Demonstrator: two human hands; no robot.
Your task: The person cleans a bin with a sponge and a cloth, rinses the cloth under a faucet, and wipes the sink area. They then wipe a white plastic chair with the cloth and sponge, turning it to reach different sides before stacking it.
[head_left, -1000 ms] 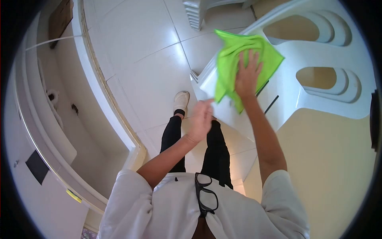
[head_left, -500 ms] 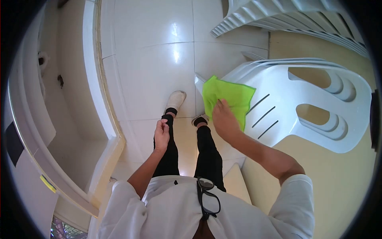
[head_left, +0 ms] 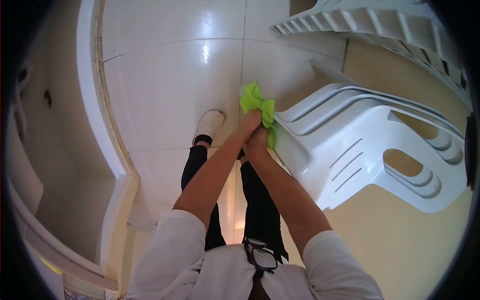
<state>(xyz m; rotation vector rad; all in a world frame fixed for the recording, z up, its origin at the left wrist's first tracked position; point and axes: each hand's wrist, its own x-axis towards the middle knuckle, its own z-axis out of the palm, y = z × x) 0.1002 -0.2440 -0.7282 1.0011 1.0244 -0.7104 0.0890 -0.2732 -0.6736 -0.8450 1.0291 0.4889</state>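
Both of my hands are together in front of me, just left of the stacked white plastic chairs (head_left: 350, 145). My left hand (head_left: 251, 122) is closed on a bright green cloth (head_left: 254, 100). Pressed against it, my right hand (head_left: 257, 138) is closed on the same cloth, its fingers partly hidden. The cloth is bunched up, with one part sticking out above the hands and another hanging beside the front edge of the chair stack.
More white stacked plastic chairs (head_left: 370, 22) stand at the upper right. A raised white-edged ledge (head_left: 90, 75) runs along the left. Glossy tiles cover the floor (head_left: 170, 95), and my feet in light shoes (head_left: 211, 123) stand on it.
My left hand has come across to the right and joined my right hand at the cloth. The cloth, spread against the chair before, is now bunched and farther from the seat.
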